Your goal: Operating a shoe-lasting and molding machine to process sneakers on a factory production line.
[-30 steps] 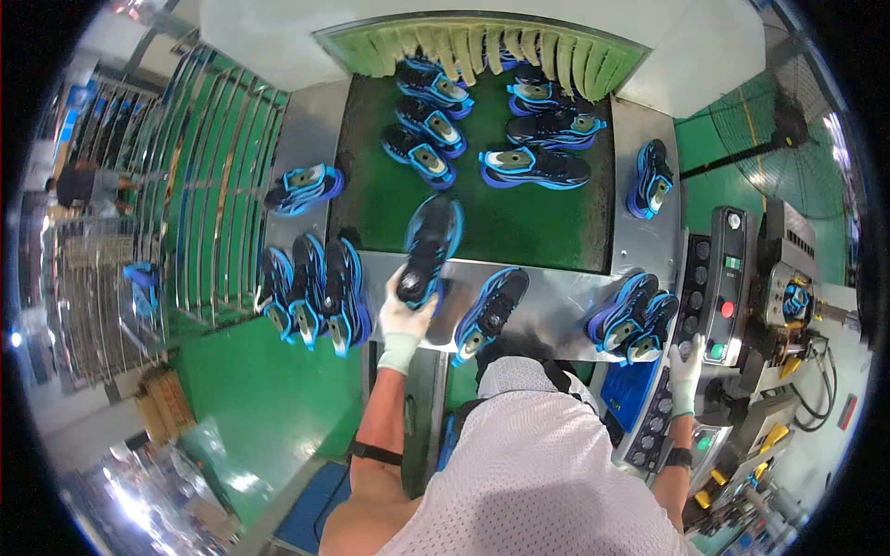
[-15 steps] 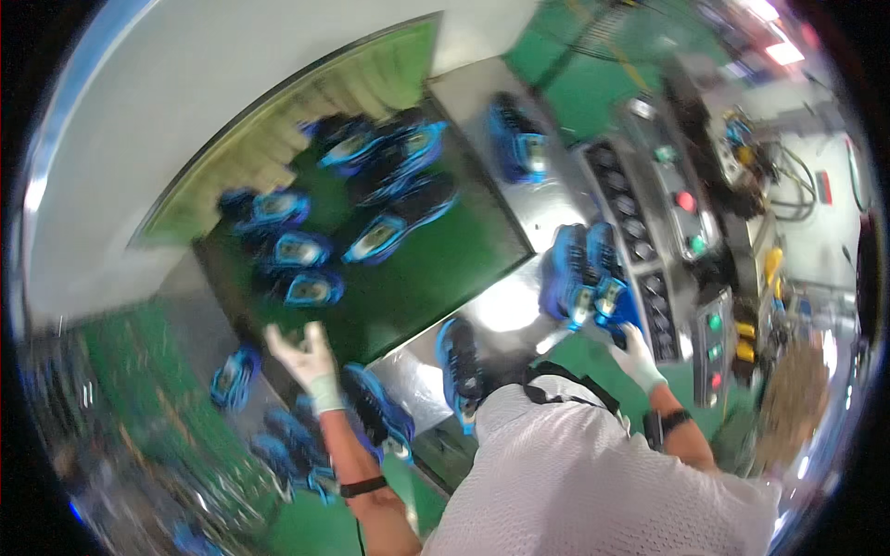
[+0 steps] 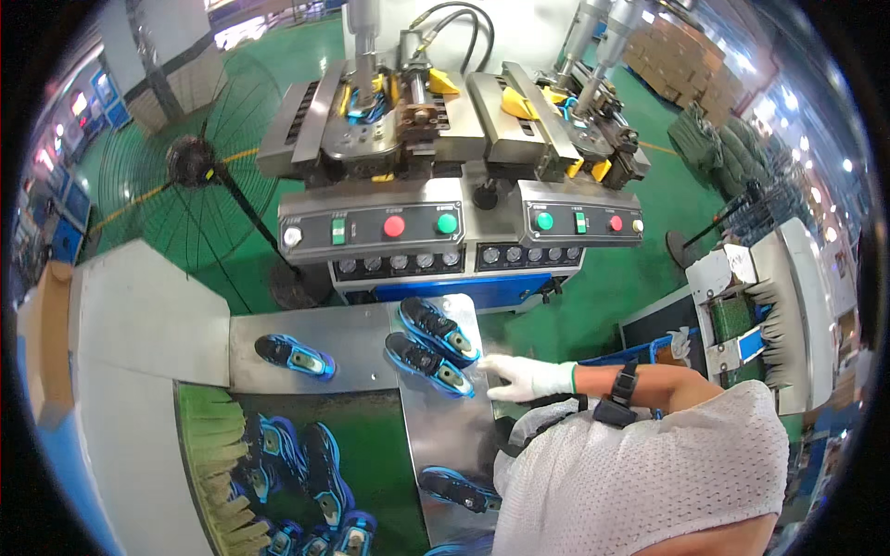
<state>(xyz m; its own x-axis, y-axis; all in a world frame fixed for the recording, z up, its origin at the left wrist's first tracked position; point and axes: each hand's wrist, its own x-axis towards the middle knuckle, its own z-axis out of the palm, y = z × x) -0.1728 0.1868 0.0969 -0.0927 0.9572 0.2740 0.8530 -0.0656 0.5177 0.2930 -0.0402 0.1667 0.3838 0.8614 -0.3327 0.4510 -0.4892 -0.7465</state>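
In a white glove, my right hand has its fingers apart beside the heel ends of two black-and-blue sneakers. One sneaker and its neighbour lie side by side on the metal ledge. The fingertips are close to the heels; whether they touch I cannot tell. Another sneaker rests on the ledge further left, and one more lies nearer my body. My left hand is out of view.
Several sneakers sit on a green conveyor belt by a brush curtain. Ahead stands a two-station press machine with coloured buttons. A large fan is at the left, and a second conveyor opening at the right.
The view has swung towards the machine. My left hand, earlier open over the belt's edge, has left the picture. My right hand is now closer to the two sneakers' heels.
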